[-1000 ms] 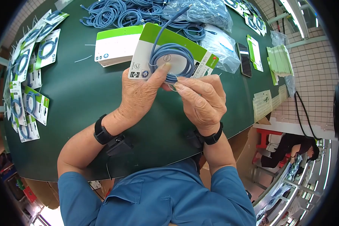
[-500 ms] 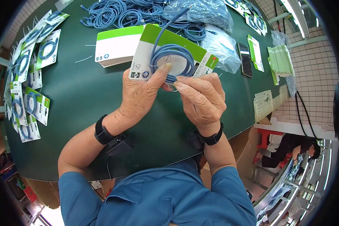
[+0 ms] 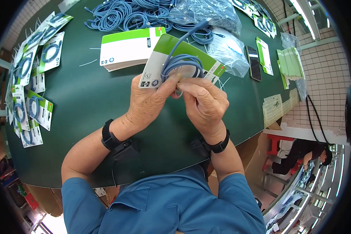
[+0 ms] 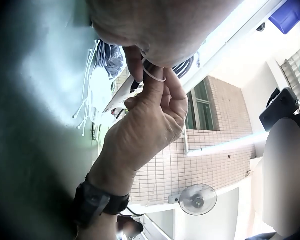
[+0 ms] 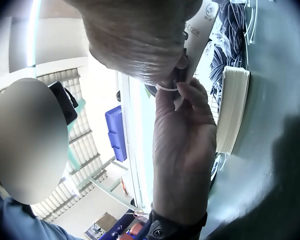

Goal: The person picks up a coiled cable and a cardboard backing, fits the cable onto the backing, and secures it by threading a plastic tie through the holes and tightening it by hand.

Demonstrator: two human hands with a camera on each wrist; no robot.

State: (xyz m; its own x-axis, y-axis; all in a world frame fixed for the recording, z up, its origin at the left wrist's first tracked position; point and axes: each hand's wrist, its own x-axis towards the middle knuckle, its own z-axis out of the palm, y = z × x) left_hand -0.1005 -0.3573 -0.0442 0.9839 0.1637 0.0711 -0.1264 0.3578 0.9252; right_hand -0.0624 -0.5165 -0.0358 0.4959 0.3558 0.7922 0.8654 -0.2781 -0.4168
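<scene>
My left hand (image 3: 146,99) holds a white-and-green packaging card (image 3: 155,64), its thumb pressed over the bottom of a coiled blue USB-C cable (image 3: 187,58) on the card's front. One cable end sticks up past the card's top edge. My right hand (image 3: 207,103) is right beside the left thumb, its thumb and forefinger pinching a thin white cable tie (image 3: 178,94) at the card's lower edge. The tie forms a small loop between the hands, also visible in the left wrist view as a white loop (image 4: 154,76). Fingers hide part of the coil.
Behind the card stands a stack of blank-fronted cards (image 3: 124,50). Loose blue cables (image 3: 113,15) and a plastic bag (image 3: 228,50) lie at the back. Finished-looking carded cables (image 3: 25,70) line the left edge. A phone (image 3: 254,64) and more cards (image 3: 290,64) lie right.
Both hands have lowered the card slightly and tilted it. The right fingers have moved left, closer to the left thumb, with the tie loop between them.
</scene>
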